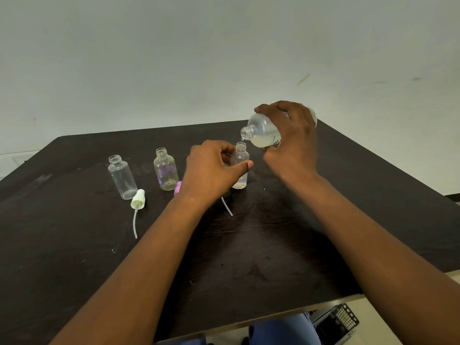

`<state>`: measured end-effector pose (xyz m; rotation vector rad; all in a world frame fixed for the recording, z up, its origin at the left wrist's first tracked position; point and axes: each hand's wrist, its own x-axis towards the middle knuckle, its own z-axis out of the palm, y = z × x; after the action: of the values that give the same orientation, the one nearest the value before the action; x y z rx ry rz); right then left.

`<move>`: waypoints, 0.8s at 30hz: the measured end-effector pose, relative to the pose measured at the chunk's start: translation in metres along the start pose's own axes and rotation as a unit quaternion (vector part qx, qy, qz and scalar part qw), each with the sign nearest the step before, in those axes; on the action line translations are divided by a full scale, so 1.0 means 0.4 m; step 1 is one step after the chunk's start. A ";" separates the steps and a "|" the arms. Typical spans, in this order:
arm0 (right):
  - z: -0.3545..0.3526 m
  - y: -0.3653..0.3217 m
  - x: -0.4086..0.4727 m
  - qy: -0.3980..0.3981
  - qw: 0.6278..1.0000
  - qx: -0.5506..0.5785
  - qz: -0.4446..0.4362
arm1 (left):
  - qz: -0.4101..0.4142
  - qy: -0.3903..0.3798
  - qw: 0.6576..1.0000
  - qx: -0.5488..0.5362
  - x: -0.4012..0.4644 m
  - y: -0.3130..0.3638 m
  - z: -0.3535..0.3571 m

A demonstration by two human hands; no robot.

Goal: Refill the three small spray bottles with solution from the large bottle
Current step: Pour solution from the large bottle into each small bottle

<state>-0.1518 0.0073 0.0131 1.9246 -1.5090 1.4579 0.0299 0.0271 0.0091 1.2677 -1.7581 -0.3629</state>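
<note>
My right hand [290, 138] grips the large clear bottle [262, 131], tilted with its open neck just above the mouth of a small clear bottle [240, 165]. A thin stream runs down into that bottle, which holds a little liquid at its bottom. My left hand [211, 171] holds this small bottle between thumb and fingers, upright on the dark table [74, 257]. Two more uncapped small bottles stand to the left: a yellowish one [165, 169] and a clear one [122, 176].
A pale spray cap with its dip tube [137, 200] lies in front of the left bottle. A pink cap [177, 188] peeks out beside my left wrist, and another dip tube [227, 206] shows below it. A black crate [336, 322] sits on the floor, lower right.
</note>
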 end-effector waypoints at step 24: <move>0.002 0.000 0.000 0.001 1.000 -0.011 -0.001 | 0.005 -0.001 1.000 0.006 -0.004 0.009 -0.005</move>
<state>-0.1514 0.0067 0.0127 1.9122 -1.5162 1.4366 0.0293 0.0307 0.0118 1.2680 -1.7697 -0.3474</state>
